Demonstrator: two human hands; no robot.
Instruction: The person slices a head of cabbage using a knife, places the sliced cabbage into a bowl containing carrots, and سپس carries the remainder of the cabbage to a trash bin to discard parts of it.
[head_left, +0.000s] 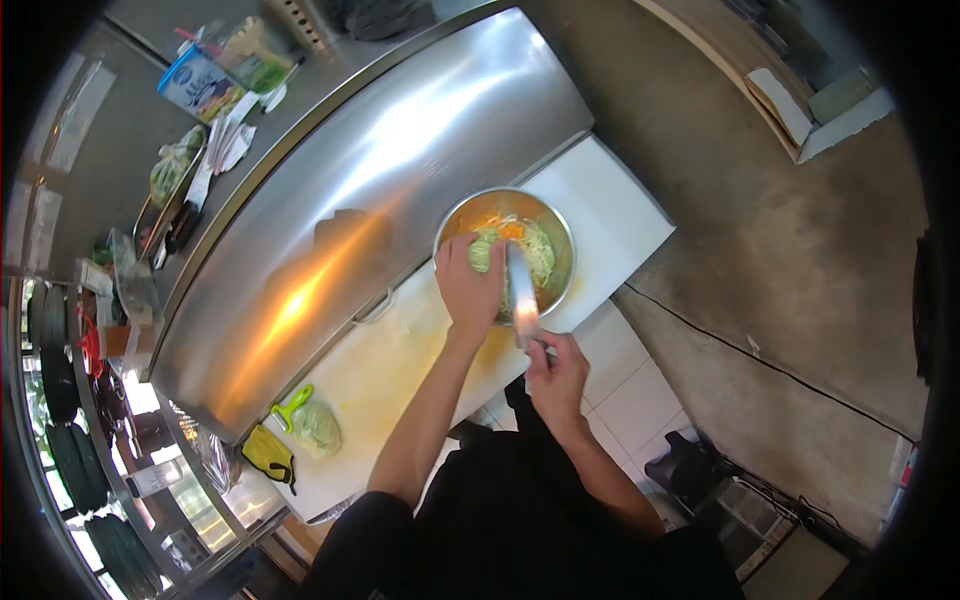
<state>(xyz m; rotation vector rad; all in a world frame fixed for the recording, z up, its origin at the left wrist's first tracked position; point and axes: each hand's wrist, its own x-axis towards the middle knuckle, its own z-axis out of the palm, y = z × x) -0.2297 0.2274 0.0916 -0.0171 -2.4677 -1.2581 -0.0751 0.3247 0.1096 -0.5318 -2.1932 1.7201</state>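
A round stainless steel bowl (559, 217) rests on the white cutting board and holds shredded pale green vegetable (538, 251), likely cabbage, with orange pieces (511, 231). Over the bowl's left side, my left hand (469, 281) holds a pale green vegetable piece (480, 253) between thumb and fingers. My right hand (556, 371) grips the handle of a broad-bladed knife (523, 292), below the bowl's near rim. The blade, partly blurred, reaches over the bowl close beside my left thumb. My left hand hides part of the bowl's inside.
Toward the lower left of the white board (375, 375) lie a green peeler (292, 409), a bagged pale green vegetable (316, 430) and a yellow-green cloth item (268, 455). A curved stainless steel cover (360, 187) runs along the board's far side.
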